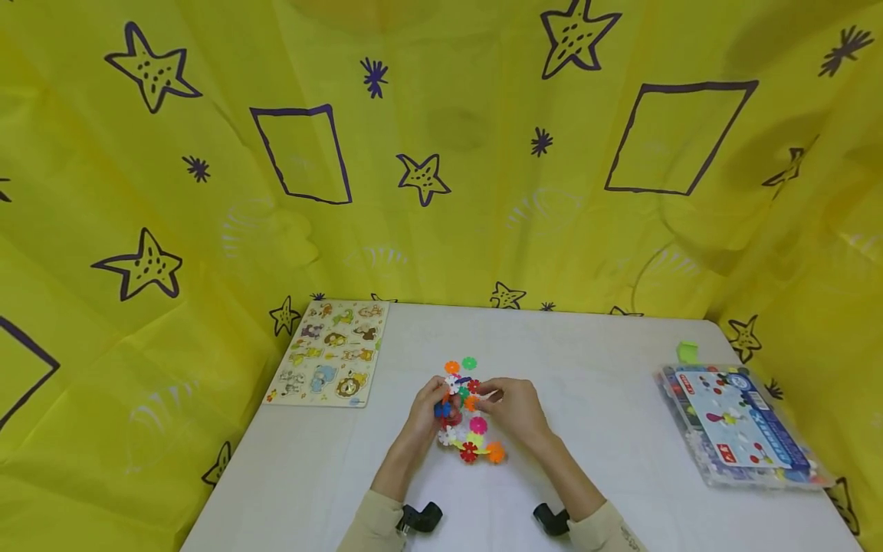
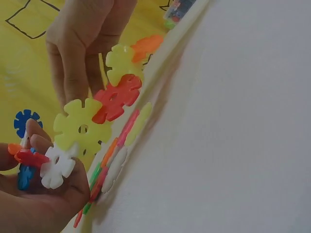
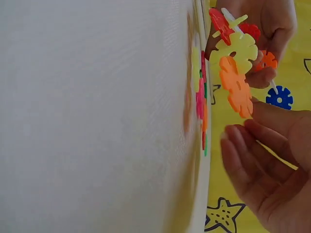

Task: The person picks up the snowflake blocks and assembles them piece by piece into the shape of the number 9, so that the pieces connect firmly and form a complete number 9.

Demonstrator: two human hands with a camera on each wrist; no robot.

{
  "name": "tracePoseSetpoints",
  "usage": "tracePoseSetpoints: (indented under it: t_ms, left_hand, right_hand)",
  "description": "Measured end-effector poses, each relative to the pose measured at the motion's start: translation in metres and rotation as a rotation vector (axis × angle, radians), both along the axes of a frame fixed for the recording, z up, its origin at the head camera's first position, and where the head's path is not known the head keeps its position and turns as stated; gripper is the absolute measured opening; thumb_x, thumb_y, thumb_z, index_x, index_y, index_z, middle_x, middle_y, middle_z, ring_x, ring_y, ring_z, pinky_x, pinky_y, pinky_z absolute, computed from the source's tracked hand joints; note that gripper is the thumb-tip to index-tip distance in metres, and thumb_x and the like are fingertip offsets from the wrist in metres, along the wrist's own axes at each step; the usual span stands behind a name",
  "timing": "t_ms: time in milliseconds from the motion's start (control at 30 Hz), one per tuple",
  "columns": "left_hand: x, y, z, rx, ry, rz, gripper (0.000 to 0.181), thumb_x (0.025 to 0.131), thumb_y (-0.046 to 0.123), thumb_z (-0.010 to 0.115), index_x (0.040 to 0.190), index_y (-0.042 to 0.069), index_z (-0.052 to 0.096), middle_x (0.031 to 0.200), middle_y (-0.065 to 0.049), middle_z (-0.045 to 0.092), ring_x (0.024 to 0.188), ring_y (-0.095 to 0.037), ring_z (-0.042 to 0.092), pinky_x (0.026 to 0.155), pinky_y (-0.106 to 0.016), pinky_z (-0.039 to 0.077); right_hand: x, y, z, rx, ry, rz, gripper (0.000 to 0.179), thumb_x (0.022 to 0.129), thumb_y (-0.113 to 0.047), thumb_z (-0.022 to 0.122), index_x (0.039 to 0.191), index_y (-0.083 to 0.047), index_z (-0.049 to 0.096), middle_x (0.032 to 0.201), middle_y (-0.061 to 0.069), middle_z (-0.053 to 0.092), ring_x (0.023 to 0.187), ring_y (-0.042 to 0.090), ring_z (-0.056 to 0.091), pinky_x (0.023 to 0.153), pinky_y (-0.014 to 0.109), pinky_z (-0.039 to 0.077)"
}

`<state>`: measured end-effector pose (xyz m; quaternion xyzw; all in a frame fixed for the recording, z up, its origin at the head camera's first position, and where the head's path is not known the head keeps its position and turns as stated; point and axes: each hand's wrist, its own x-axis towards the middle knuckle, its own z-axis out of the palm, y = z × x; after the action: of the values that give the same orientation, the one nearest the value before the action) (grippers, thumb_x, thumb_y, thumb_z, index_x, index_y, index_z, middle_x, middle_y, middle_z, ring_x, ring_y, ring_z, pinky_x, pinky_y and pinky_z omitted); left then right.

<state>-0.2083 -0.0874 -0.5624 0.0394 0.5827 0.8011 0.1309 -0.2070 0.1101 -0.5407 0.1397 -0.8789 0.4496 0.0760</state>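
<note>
My left hand [image 1: 424, 410] grips a linked build of plastic snowflake discs. In the left wrist view, a white snowflake disc [image 2: 57, 166] lies against its fingers, with red and blue ones beside it. From there a chain of a yellow disc [image 2: 82, 127], a red disc [image 2: 118, 97], another yellow and an orange disc [image 3: 235, 87] sticks out. My right hand [image 1: 519, 410] is just right of the build, fingers bent loosely; the orange end overlaps its fingertips in the right wrist view. More discs, including a pink disc [image 1: 478, 425] and a green disc [image 1: 469, 363], lie flat beneath.
A clear case [image 1: 748, 429] of coloured pieces with a printed label lies at the right of the white table [image 1: 586, 345]. Beyond it is a small green piece [image 1: 687, 352]. An animal picture board [image 1: 331, 353] lies back left. A yellow curtain [image 1: 455, 230] surrounds the table.
</note>
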Motion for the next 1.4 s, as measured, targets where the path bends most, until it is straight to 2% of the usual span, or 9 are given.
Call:
tracePoseSetpoints:
  t_ms: [100, 233, 500, 633, 767, 933, 1067, 1233, 1400]
  left_hand:
    - [-0.001, 0.0, 0.0, 0.036, -0.026, 0.002, 0.018, 0.112, 0.012, 0.035, 0.1, 0.008, 0.048, 0.082, -0.004, 0.06, 0.069, -0.015, 0.048, 0.068, -0.028, 0.045]
    - [0.0, 0.0, 0.002, 0.081, -0.06, 0.005, 0.017, 0.112, 0.012, 0.033, 0.101, 0.009, 0.047, 0.081, -0.004, 0.056, 0.068, -0.014, 0.048, 0.065, -0.028, 0.044]
    - [0.0, 0.002, 0.001, 0.152, -0.076, 0.009, 0.02, 0.111, 0.025, 0.049, 0.098, 0.011, 0.042, 0.076, 0.0, 0.04, 0.064, -0.011, 0.039, 0.059, -0.024, 0.039]
    - [0.0, 0.002, 0.0, 0.133, -0.066, -0.013, 0.027, 0.108, 0.024, 0.059, 0.089, 0.012, 0.044, 0.072, 0.002, 0.038, 0.061, -0.009, 0.037, 0.057, -0.021, 0.038]
    - [0.0, 0.002, -0.001, 0.112, -0.051, -0.029, 0.028, 0.107, 0.026, 0.061, 0.089, 0.012, 0.045, 0.07, 0.002, 0.037, 0.061, -0.009, 0.035, 0.056, -0.02, 0.037]
    - [0.0, 0.001, -0.001, 0.091, -0.041, -0.033, 0.026, 0.106, 0.029, 0.062, 0.092, 0.012, 0.048, 0.071, 0.003, 0.037, 0.061, -0.009, 0.035, 0.056, -0.021, 0.037]
    - [0.001, 0.0, 0.0, 0.065, -0.032, -0.047, 0.026, 0.106, 0.031, 0.063, 0.092, 0.013, 0.049, 0.071, 0.003, 0.037, 0.06, -0.009, 0.035, 0.056, -0.021, 0.037]
    - [0.001, 0.0, 0.0, 0.061, -0.043, -0.062, 0.024, 0.107, 0.03, 0.06, 0.093, 0.014, 0.05, 0.07, 0.004, 0.036, 0.059, -0.009, 0.035, 0.055, -0.021, 0.036]
    - [0.002, 0.002, 0.002, 0.052, -0.057, -0.057, 0.022, 0.108, 0.025, 0.058, 0.091, 0.013, 0.051, 0.069, 0.004, 0.037, 0.057, -0.009, 0.035, 0.053, -0.02, 0.034]
  right_hand:
    - [0.003, 0.0, -0.002, 0.137, -0.133, 0.024, 0.018, 0.08, -0.017, 0.092, 0.089, -0.009, 0.079, 0.083, -0.003, 0.074, 0.071, 0.012, 0.064, 0.065, 0.028, 0.055]
    - [0.007, -0.001, -0.003, 0.243, -0.174, 0.068, 0.023, 0.074, -0.018, 0.096, 0.083, -0.01, 0.077, 0.077, -0.005, 0.068, 0.07, 0.013, 0.058, 0.065, 0.032, 0.053]
    - [0.009, 0.001, -0.003, 0.167, -0.194, 0.072, 0.025, 0.072, -0.007, 0.095, 0.079, -0.009, 0.072, 0.069, -0.005, 0.062, 0.063, 0.012, 0.057, 0.059, 0.027, 0.051]
    - [0.005, 0.006, -0.001, 0.068, -0.176, 0.056, 0.015, 0.079, -0.006, 0.09, 0.079, -0.012, 0.076, 0.068, -0.005, 0.067, 0.061, 0.011, 0.061, 0.058, 0.025, 0.052]
    - [0.0, 0.011, 0.005, -0.142, -0.218, 0.038, 0.003, 0.088, -0.007, 0.083, 0.088, -0.006, 0.081, 0.076, 0.005, 0.076, 0.068, 0.022, 0.074, 0.065, 0.031, 0.061]
    - [-0.002, 0.013, 0.014, -0.395, -0.297, 0.046, 0.015, 0.091, -0.002, 0.079, 0.103, 0.006, 0.078, 0.086, 0.02, 0.077, 0.081, 0.042, 0.076, 0.073, 0.047, 0.062]
    - [-0.002, 0.012, 0.016, -0.547, -0.335, 0.021, 0.021, 0.09, 0.002, 0.079, 0.11, 0.009, 0.075, 0.091, 0.024, 0.076, 0.081, 0.043, 0.076, 0.076, 0.054, 0.061]
    - [-0.001, 0.012, 0.018, -0.623, -0.339, 0.037, 0.021, 0.098, 0.0, 0.07, 0.115, 0.012, 0.072, 0.101, 0.027, 0.075, 0.084, 0.035, 0.078, 0.079, 0.048, 0.061]
    - [0.001, 0.01, 0.021, -0.611, -0.373, 0.04, 0.021, 0.098, 0.002, 0.067, 0.116, 0.013, 0.071, 0.101, 0.025, 0.076, 0.078, 0.033, 0.078, 0.075, 0.045, 0.062]
